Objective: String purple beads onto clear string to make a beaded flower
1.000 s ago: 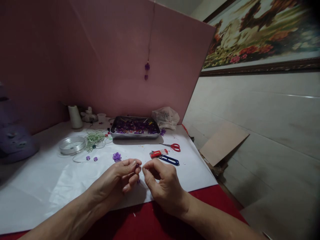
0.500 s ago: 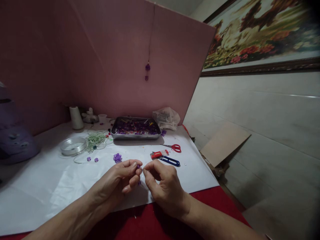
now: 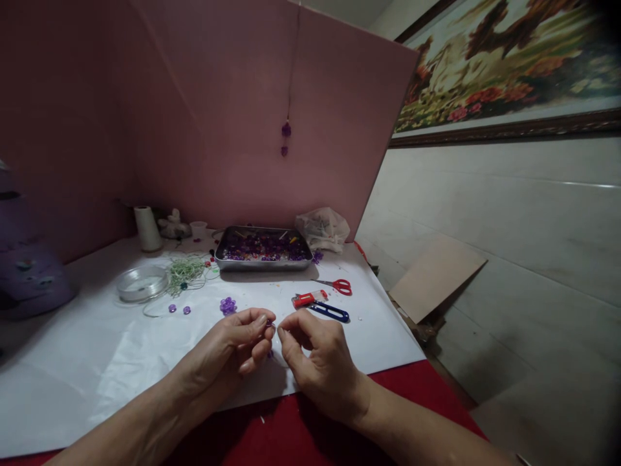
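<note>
Between the thumb and forefinger of my left hand (image 3: 245, 340) is a small purple bead (image 3: 270, 323), mostly covered by the fingertips. My right hand (image 3: 313, 359) is closed in a pinch just to the right, its fingertips almost touching the bead. What the right fingers pinch is too fine to make out; a thin clear line seems to run below them. Another purple bead (image 3: 270, 354) shows under the left fingers. On the white sheet beyond lie a purple bead flower (image 3: 228, 306) and two loose purple beads (image 3: 187, 310).
A metal tray (image 3: 264, 266) of beads stands at the back. Right of centre lie red scissors (image 3: 342, 287), a red lighter (image 3: 309, 298) and blue thread snips (image 3: 330, 312). At left are a clear line spool (image 3: 142, 283) and tangled green cord (image 3: 187, 270). A beaded strand (image 3: 286, 130) hangs behind.
Both hands hold nearly the same place and pose. The bead at the left fingertips has turned slightly and shows a little less.
</note>
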A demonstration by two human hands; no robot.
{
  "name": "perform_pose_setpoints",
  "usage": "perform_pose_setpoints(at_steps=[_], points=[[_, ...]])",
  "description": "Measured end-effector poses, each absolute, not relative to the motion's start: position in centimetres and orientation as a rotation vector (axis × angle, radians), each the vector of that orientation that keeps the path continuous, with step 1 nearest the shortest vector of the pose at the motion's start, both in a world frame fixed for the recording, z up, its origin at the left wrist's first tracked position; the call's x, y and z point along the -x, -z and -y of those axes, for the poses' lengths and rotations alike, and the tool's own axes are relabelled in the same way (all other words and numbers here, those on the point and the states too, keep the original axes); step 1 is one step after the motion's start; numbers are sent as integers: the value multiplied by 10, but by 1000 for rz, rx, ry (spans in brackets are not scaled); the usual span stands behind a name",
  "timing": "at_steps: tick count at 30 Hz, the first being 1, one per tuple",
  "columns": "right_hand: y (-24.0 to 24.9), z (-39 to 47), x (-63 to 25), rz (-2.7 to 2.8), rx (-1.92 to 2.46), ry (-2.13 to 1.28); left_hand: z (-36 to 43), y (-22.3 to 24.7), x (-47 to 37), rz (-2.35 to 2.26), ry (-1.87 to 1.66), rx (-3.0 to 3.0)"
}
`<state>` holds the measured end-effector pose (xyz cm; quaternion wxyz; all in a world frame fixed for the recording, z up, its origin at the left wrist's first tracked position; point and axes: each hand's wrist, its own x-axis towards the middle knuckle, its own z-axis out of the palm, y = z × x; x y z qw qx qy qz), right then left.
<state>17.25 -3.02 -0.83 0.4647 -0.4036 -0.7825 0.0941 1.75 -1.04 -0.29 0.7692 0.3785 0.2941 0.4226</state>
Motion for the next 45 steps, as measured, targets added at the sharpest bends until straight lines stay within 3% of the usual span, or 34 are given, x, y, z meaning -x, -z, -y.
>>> perform_pose_setpoints(at_steps=[45], points=[[7, 31, -173, 1922, 1013, -204, 8, 4, -18, -637, -912, -817]])
